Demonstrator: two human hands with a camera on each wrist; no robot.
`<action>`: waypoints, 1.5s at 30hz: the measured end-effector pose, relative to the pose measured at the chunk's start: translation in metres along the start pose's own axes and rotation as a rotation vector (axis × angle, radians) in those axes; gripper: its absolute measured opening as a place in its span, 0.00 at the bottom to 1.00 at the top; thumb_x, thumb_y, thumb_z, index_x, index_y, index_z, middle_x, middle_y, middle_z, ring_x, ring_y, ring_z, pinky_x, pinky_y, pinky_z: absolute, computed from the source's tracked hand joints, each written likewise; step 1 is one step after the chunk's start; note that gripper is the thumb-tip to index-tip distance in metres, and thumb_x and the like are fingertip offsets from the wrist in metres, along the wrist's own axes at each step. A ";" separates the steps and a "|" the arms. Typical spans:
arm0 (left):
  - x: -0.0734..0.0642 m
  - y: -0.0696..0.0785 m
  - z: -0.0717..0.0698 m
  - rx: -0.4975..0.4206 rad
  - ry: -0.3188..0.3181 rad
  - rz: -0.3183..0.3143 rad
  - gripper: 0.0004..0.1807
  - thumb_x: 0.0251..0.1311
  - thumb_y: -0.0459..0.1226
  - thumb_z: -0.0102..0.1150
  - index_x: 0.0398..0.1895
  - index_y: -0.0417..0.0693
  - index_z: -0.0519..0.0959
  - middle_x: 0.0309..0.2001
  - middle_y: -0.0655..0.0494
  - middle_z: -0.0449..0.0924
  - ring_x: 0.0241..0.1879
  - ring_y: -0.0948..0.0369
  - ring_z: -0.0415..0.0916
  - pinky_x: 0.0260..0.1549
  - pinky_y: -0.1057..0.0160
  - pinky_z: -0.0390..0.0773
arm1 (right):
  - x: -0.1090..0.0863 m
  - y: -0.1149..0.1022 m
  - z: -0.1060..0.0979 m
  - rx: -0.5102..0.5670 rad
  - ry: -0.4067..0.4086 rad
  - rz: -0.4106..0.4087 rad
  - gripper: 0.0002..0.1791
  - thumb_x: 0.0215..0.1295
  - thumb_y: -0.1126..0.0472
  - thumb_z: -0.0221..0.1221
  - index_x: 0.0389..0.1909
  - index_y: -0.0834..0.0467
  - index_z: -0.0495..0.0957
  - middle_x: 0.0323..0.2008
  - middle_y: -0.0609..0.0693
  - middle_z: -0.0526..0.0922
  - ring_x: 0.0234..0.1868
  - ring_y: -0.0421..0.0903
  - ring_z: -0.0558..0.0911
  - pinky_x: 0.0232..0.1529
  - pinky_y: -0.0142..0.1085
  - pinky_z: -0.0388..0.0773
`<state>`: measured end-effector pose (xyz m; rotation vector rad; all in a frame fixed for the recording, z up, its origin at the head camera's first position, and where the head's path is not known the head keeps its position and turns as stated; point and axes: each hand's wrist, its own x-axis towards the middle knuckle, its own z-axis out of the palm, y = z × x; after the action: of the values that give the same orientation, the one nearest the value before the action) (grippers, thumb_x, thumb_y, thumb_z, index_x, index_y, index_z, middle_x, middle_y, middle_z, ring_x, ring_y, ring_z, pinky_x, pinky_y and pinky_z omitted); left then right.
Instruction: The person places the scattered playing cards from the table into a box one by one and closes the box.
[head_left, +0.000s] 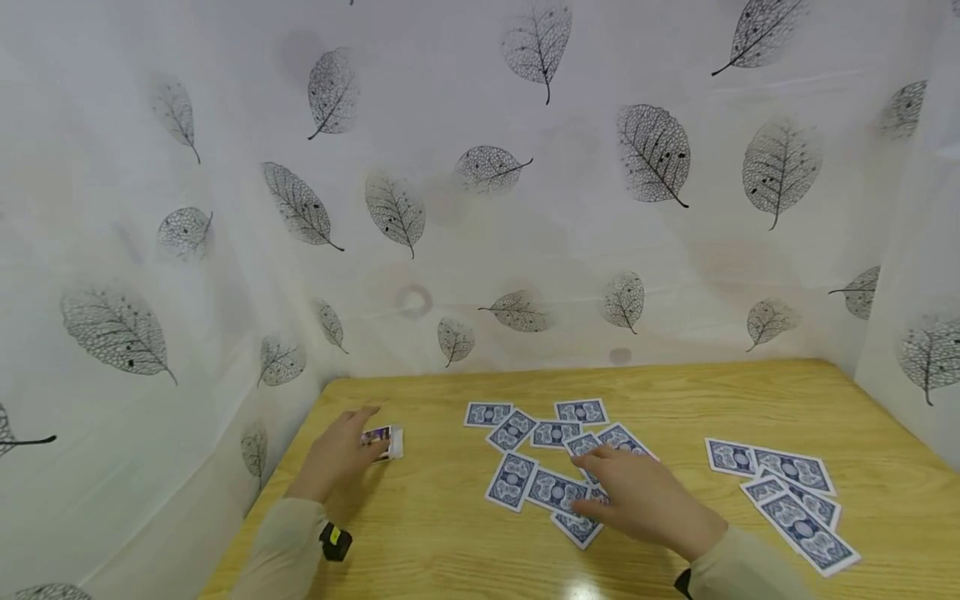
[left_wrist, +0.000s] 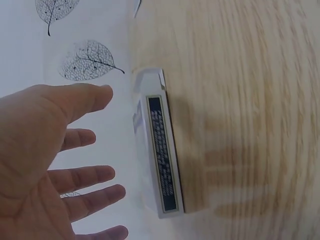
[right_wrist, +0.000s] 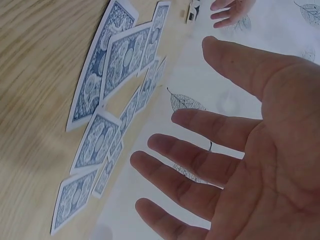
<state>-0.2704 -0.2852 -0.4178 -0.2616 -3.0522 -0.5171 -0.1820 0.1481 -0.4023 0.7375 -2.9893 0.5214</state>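
In the head view my left hand [head_left: 341,450] hovers at the table's left side, beside a small card box [head_left: 378,442]. The left wrist view shows that box [left_wrist: 162,155] standing apart from the spread fingers, its flap open at one end and a dark printed label along its side. My right hand [head_left: 641,492] is held over the middle group of playing cards [head_left: 512,481], with fingers apart and nothing in its grasp. Those cards lie face down with blue patterned backs, several overlapping; the hand hides some. The right wrist view shows the open palm [right_wrist: 270,165] apart from the cards [right_wrist: 125,57].
A second group of face-down cards [head_left: 806,529] lies overlapping at the right of the wooden table [head_left: 427,533]. A white curtain [head_left: 480,242] with leaf prints hangs behind the table and along its sides.
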 end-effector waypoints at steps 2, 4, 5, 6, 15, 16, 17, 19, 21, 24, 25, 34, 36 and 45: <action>-0.001 -0.005 0.002 -0.002 -0.006 0.005 0.37 0.74 0.46 0.66 0.80 0.41 0.66 0.72 0.29 0.72 0.68 0.32 0.74 0.63 0.29 0.78 | 0.004 -0.003 0.003 0.013 -0.013 0.006 0.34 0.65 0.41 0.73 0.64 0.59 0.83 0.60 0.60 0.87 0.55 0.60 0.88 0.56 0.60 0.87; -0.002 -0.010 0.005 0.000 -0.007 0.014 0.39 0.74 0.48 0.66 0.80 0.40 0.66 0.73 0.28 0.71 0.69 0.31 0.73 0.64 0.28 0.77 | 0.008 -0.006 0.006 0.027 -0.023 0.013 0.34 0.65 0.41 0.73 0.64 0.59 0.83 0.61 0.60 0.86 0.56 0.61 0.88 0.57 0.62 0.86; -0.003 -0.012 0.006 0.000 -0.008 0.019 0.40 0.73 0.49 0.67 0.80 0.40 0.66 0.73 0.27 0.71 0.69 0.30 0.72 0.65 0.28 0.76 | 0.010 -0.007 0.007 0.038 -0.028 0.017 0.34 0.65 0.41 0.73 0.64 0.59 0.83 0.62 0.61 0.86 0.57 0.62 0.87 0.58 0.63 0.85; -0.003 -0.014 0.007 0.003 -0.011 0.025 0.41 0.73 0.50 0.67 0.80 0.39 0.65 0.73 0.27 0.71 0.70 0.30 0.72 0.65 0.28 0.75 | 0.012 -0.008 0.009 0.050 -0.034 0.022 0.34 0.65 0.41 0.73 0.65 0.59 0.83 0.63 0.61 0.85 0.58 0.63 0.87 0.59 0.64 0.84; -0.003 -0.025 0.014 -0.027 -0.043 0.003 0.46 0.69 0.54 0.69 0.80 0.37 0.65 0.72 0.25 0.71 0.68 0.31 0.74 0.67 0.30 0.75 | 0.030 -0.016 0.021 0.055 -0.059 -0.017 0.36 0.66 0.41 0.72 0.67 0.61 0.81 0.64 0.61 0.85 0.61 0.62 0.85 0.63 0.62 0.83; -0.002 -0.026 0.014 -0.025 -0.043 0.005 0.46 0.69 0.54 0.70 0.80 0.37 0.65 0.72 0.25 0.71 0.67 0.31 0.75 0.66 0.31 0.76 | 0.032 -0.017 0.022 0.054 -0.064 -0.021 0.36 0.66 0.41 0.72 0.67 0.61 0.81 0.64 0.62 0.84 0.62 0.62 0.85 0.64 0.62 0.82; -0.002 -0.027 0.015 -0.025 -0.044 0.006 0.45 0.69 0.53 0.70 0.80 0.37 0.65 0.71 0.25 0.71 0.66 0.32 0.76 0.66 0.31 0.77 | 0.035 -0.019 0.023 0.047 -0.071 -0.024 0.36 0.67 0.41 0.72 0.67 0.61 0.81 0.64 0.61 0.85 0.62 0.62 0.85 0.64 0.61 0.82; -0.002 -0.029 0.016 -0.024 -0.043 0.014 0.44 0.70 0.51 0.70 0.79 0.36 0.66 0.70 0.25 0.72 0.64 0.33 0.77 0.64 0.33 0.79 | 0.041 -0.022 0.025 0.027 -0.083 -0.028 0.36 0.67 0.41 0.72 0.67 0.60 0.81 0.64 0.60 0.84 0.62 0.61 0.85 0.65 0.60 0.82; -0.002 -0.031 0.017 -0.026 -0.042 0.026 0.42 0.69 0.47 0.71 0.79 0.35 0.66 0.69 0.25 0.73 0.62 0.35 0.79 0.61 0.34 0.80 | 0.046 -0.026 0.028 0.005 -0.089 -0.031 0.36 0.67 0.41 0.71 0.67 0.60 0.81 0.64 0.60 0.84 0.61 0.60 0.85 0.65 0.59 0.83; -0.002 -0.033 0.019 -0.038 -0.044 0.022 0.40 0.69 0.43 0.71 0.78 0.35 0.68 0.68 0.27 0.75 0.59 0.39 0.80 0.58 0.37 0.82 | 0.052 -0.031 0.031 -0.011 -0.089 -0.034 0.36 0.67 0.41 0.71 0.66 0.60 0.81 0.64 0.60 0.84 0.61 0.60 0.85 0.64 0.59 0.83; -0.003 -0.033 0.019 -0.039 -0.044 0.023 0.39 0.69 0.42 0.71 0.78 0.35 0.68 0.68 0.27 0.75 0.59 0.40 0.80 0.58 0.37 0.82 | 0.053 -0.033 0.032 -0.013 -0.087 -0.036 0.35 0.67 0.41 0.72 0.66 0.60 0.81 0.64 0.61 0.84 0.62 0.60 0.85 0.63 0.59 0.84; -0.003 -0.032 0.019 -0.016 -0.032 0.015 0.34 0.69 0.39 0.71 0.74 0.36 0.72 0.64 0.31 0.78 0.53 0.45 0.82 0.52 0.42 0.84 | 0.067 -0.043 0.043 -0.035 -0.072 -0.017 0.34 0.66 0.41 0.72 0.64 0.59 0.82 0.62 0.58 0.85 0.59 0.59 0.86 0.63 0.59 0.84; -0.003 -0.031 0.018 -0.014 -0.032 0.012 0.34 0.68 0.39 0.72 0.73 0.36 0.73 0.62 0.32 0.80 0.50 0.49 0.81 0.49 0.44 0.84 | 0.070 -0.044 0.046 -0.050 -0.068 -0.012 0.34 0.66 0.41 0.73 0.64 0.59 0.83 0.60 0.58 0.86 0.58 0.59 0.86 0.62 0.58 0.84; -0.004 -0.029 0.017 -0.015 -0.025 -0.002 0.33 0.65 0.39 0.75 0.71 0.37 0.76 0.55 0.38 0.83 0.40 0.56 0.78 0.42 0.51 0.83 | 0.076 -0.047 0.054 -0.120 -0.051 0.017 0.31 0.63 0.38 0.74 0.57 0.57 0.86 0.55 0.56 0.87 0.52 0.58 0.86 0.57 0.61 0.85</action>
<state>-0.2719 -0.3071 -0.4440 -0.2669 -3.0739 -0.5408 -0.2247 0.0572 -0.4314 0.7271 -3.0442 0.3252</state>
